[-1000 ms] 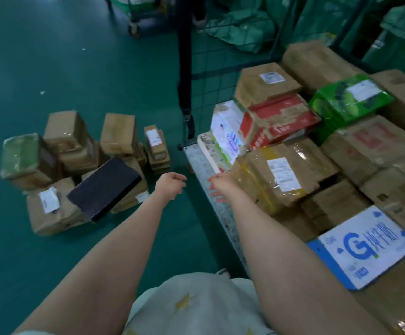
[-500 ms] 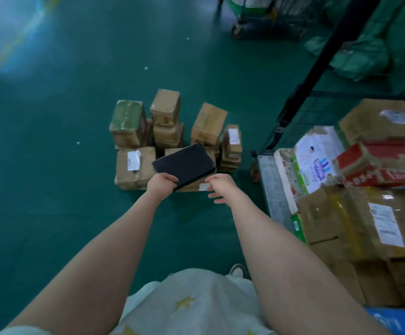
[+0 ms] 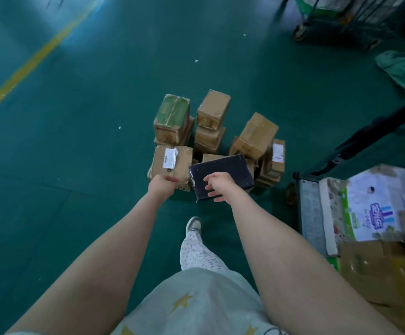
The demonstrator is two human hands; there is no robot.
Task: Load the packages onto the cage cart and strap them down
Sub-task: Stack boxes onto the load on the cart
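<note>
While both arms reach out over the pile, this is how it all sits:

Left hand: the left hand (image 3: 163, 184) is right at the near edge of a labelled brown box (image 3: 172, 165), touching it as far as I can see; fingers are curled under so honestly can't tell if it's gripping or just resting.

Right hand: the right hand (image 3: 217, 186) lies on top of the black flat package (image 3: 222, 176), fingers spread loose across the near half, not clamped round anything.

Black package: tilted, propped on the boxes at the front of the pile, wrapped in shiny dark plastic.

Floor pile: a bunch of taped cardboard packages on the green floor (image 3: 75, 165), including a green-topped box (image 3: 172, 117) at the back left and a tall stack (image 3: 212, 122) next to it.

Cage cart: the cage cart (image 3: 312, 213) is off to the right, near the pile but not touching it, already stacked with parcels; a white printed package (image 3: 378, 201) sits near its front edge.

Extras: yellow line (image 3: 39, 56) across the floor top left, one shoe (image 3: 193, 223) stepping forward.
</note>
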